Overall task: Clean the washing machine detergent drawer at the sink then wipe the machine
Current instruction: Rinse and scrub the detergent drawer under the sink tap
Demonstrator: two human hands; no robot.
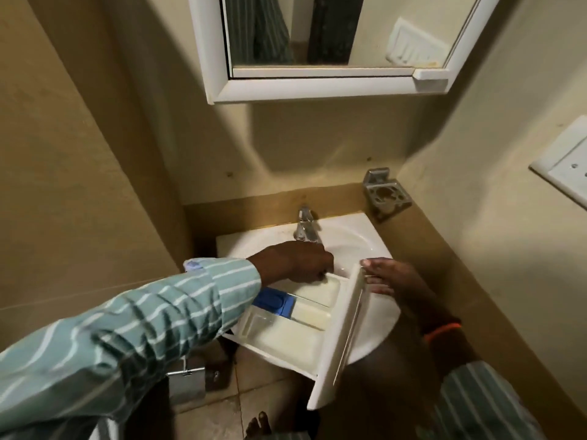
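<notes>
A white plastic detergent drawer [295,325] with cream-stained compartments and a blue insert [274,300] lies across the white ceramic sink [355,239] in the lower middle of the frame, open side up. Its flat front panel points toward the lower right, past the basin's rim.

The right hand [389,277], right of centre, grips the top edge of that front panel, fingers spread flat along it and thumb hooked over the corner. An orange band [441,331] circles its wrist.

The left hand [295,260], coming out of a green striped shirt sleeve [127,331] from the lower left, reaches into the far compartment of the drawer with fingers curled down and close together. I cannot tell whether they pinch anything.

Just above the left hand stands a chrome tap [305,225] at the back of the basin. A metal wall holder [386,193] sits to the upper right of the sink, and a white-framed mirror cabinet [317,87] hangs at the top of the frame.
</notes>
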